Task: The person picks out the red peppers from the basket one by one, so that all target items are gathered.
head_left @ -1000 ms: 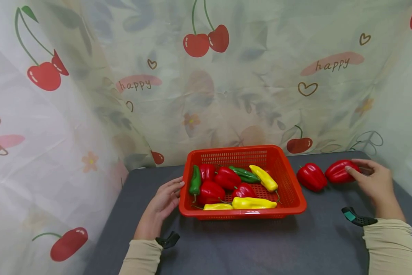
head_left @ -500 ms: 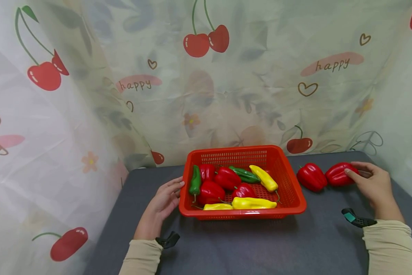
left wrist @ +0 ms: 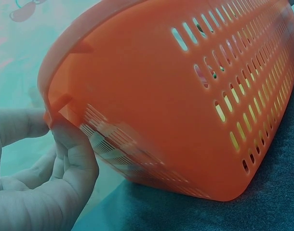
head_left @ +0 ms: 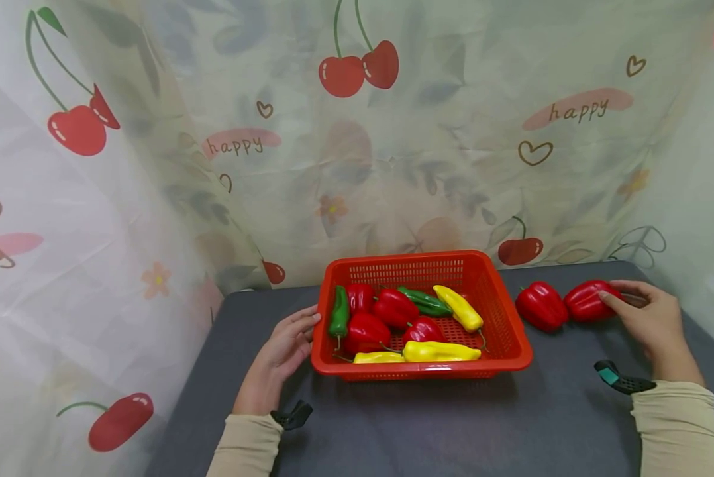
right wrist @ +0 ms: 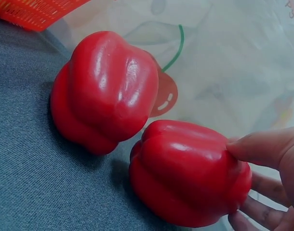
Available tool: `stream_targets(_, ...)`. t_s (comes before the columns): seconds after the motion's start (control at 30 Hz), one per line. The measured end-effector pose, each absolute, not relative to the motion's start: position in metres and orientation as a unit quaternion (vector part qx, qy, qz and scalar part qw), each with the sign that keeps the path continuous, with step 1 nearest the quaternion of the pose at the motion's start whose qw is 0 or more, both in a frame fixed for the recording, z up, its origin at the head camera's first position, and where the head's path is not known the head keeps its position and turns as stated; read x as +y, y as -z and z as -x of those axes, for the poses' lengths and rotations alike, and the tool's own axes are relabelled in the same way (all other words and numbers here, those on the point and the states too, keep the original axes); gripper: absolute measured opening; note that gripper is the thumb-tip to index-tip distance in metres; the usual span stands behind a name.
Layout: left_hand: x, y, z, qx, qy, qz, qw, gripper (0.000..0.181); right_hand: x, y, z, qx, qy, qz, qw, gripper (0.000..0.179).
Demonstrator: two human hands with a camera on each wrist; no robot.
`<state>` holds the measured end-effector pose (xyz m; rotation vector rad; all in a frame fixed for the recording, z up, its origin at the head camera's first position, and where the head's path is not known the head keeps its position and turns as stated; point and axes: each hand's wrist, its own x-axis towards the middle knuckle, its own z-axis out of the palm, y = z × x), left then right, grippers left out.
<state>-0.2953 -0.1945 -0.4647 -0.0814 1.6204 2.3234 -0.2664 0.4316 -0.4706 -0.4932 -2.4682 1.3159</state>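
Note:
My left hand (head_left: 284, 348) pinches the left rim of a red plastic basket (head_left: 428, 368), thumb and curled fingers on either side of the lip in the left wrist view. Inside lie several red bell peppers (head_left: 395, 309), yellow long peppers (head_left: 440, 352) and green long peppers (head_left: 338, 313). Over on the right, my right hand (head_left: 655, 324) grips one end of a red bell pepper (right wrist: 185, 168) between thumb and fingers; the pepper lies on its side, low at the table. Another red bell pepper (right wrist: 106, 86) rests just left of it, between it and the basket.
A dark grey cloth covers the table (head_left: 416, 424). Behind and on both sides hangs a pale curtain (head_left: 393, 159) printed with cherries, hearts and words. Black bands (head_left: 294, 415) are worn on both wrists.
The gripped bell pepper has come down slightly with my right hand, close to the other one. My left hand and the basket have stayed in place.

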Motion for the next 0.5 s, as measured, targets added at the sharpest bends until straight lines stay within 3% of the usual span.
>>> stream_targets(0.5,-0.1935,0.4646,0.2955,0.565,-0.811,0.036,0.147,0.048,0.4318,0.4661,0.2632,-0.834,-0.501,0.155,0.171,0.036)
